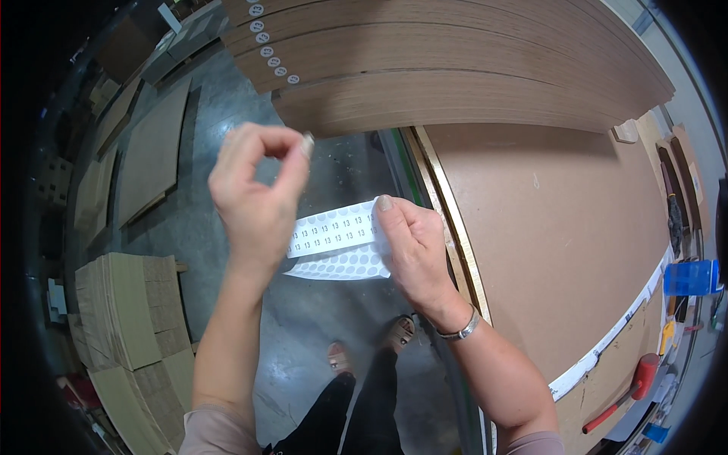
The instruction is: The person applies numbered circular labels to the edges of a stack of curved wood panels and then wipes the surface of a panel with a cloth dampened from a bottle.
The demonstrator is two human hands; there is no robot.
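My right hand [413, 246] grips folded white sheets of round number stickers [334, 229], its thumb on top near their right edge. A lower layer with pale round spots [341, 263] hangs beneath the printed one. My left hand [258, 182] is raised above and left of the sheets, thumb and forefinger pinched together; what sits between the fingertips, if anything, is too small to make out. Just beyond it lies a stack of brown wood-grain boards [455, 68], with a row of round white stickers [267, 51] along the left ends of several boards.
A broad brown board surface [546, 220] with a metal-edged rim fills the right side. On it are a red mallet [644, 377] and a blue tape roll or dispenser [690, 278]. Stacked cardboard [136, 318] stands at left; flat panels [155, 152] lie farther back on the floor.
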